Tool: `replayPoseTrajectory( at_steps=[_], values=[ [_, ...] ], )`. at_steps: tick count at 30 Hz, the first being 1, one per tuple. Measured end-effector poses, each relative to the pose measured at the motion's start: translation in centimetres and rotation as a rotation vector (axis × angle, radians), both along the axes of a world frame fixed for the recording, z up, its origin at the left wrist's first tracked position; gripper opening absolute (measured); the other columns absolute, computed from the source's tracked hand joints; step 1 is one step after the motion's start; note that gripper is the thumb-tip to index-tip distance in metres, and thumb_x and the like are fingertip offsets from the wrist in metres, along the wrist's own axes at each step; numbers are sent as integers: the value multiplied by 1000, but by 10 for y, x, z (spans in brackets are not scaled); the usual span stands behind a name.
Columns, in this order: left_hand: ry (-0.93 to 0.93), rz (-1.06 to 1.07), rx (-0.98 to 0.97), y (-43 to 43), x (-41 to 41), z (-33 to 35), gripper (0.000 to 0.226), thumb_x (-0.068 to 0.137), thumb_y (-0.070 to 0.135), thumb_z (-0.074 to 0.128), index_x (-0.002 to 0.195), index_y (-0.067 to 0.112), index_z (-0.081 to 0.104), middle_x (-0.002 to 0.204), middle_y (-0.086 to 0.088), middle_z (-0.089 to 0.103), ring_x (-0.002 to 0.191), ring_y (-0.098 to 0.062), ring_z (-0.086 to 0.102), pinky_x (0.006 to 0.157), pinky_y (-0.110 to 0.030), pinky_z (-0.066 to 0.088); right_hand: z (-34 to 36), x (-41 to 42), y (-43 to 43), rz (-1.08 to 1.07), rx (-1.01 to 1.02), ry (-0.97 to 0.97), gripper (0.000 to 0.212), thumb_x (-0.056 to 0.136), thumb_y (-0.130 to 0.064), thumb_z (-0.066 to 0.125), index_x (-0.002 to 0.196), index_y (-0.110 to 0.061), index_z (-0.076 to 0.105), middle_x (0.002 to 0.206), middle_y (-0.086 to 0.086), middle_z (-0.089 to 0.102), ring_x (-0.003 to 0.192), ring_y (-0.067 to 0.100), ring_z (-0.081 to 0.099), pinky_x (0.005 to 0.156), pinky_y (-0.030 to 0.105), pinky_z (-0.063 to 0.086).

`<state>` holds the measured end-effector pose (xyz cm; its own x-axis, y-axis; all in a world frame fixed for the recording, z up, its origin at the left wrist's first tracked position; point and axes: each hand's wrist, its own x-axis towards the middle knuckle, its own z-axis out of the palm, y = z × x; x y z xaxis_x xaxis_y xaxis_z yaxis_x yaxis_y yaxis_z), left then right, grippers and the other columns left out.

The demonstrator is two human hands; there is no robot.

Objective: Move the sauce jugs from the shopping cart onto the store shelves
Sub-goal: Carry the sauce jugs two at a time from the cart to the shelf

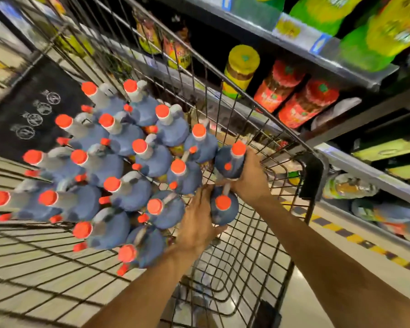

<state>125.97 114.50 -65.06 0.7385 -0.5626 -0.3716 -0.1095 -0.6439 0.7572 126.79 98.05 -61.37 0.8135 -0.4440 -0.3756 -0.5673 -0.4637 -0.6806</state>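
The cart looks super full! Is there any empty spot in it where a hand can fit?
Yes. The shopping cart has bare wire floor at its near right corner, between the two jugs being gripped and the handle end. The left hand holds one jug there, the right hand another. Leftward, red-capped jugs stand packed together with no gaps.

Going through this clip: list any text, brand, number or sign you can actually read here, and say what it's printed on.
Nothing is legible; the frame is motion-blurred.
Shelf-edge price tags: yellow and blue, print blurred.
Red-lidded jars and yellow-lidded jar: labels smeared.
Green packs on the upper shelf: print unreadable.
Black panel beyond the cart: round white emblems, no readable words.
Sauce jugs: tops only, labels hidden.
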Motion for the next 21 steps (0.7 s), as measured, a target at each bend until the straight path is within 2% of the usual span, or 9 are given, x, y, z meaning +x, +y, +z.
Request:
replayPoseTrajectory(
  at_steps=[2,3,7,9,13,16,18,20,21],
  values=[
    [-9,115,-35,4,-6,0,79,64,14,84,132,20,44,113,12,56,86,2,51,70,-7,39,-2,5,8,-52,-60,15,95,62,-30,93,138,-12,38,134,10,48,122,33,52,91,50,51],
    [-17,136,-56,6,-7,0,82,62,12,85,132,22,44,112,16,54,86,5,50,68,-6,40,-2,6,11,-67,-90,9,95,62,-31,93,137,-12,38,134,9,48,122,33,52,90,49,51],
    [31,154,-91,5,-6,2,88,59,16,88,133,25,42,124,10,55,108,-7,54,89,-26,51,0,4,7,-17,-178,-5,80,65,-29,88,129,-16,42,126,6,53,113,32,57,82,41,50],
    [69,174,-100,6,-5,-2,93,54,15,90,132,28,41,124,13,54,112,-9,55,91,-30,52,4,1,0,26,-191,28,79,62,-27,88,126,-18,43,124,6,57,111,34,58,81,41,50],
    [18,180,-68,11,-10,-10,96,55,23,92,134,28,39,124,6,57,110,-12,56,87,-23,45,14,-14,-8,28,-239,112,82,60,-29,91,126,-18,44,124,5,60,112,33,59,82,43,53],
    [187,216,-174,7,-10,-18,100,54,14,92,137,24,39,134,5,54,124,-17,52,98,-37,50,16,-24,-12,-14,-176,139,72,61,-18,90,117,-15,44,119,7,61,109,33,59,80,43,53],
    [214,248,-211,6,-11,-23,101,53,15,94,135,27,37,135,9,53,126,-12,50,101,-27,47,20,-27,-13,14,-96,181,74,62,-2,85,119,-15,40,120,9,59,112,35,57,78,38,49],
    [213,263,-215,5,-13,-26,101,51,21,95,130,38,35,128,19,52,121,-3,50,91,-6,42,18,-25,-20,61,-73,217,78,66,9,78,128,-14,37,125,10,55,115,34,56,78,33,43],
    [211,258,-207,5,-13,-25,99,51,24,95,127,42,34,124,22,52,117,-1,51,88,-3,41,14,-24,-25,75,-80,231,78,68,10,76,131,-13,37,128,10,54,118,33,55,81,33,44]
  ],
)
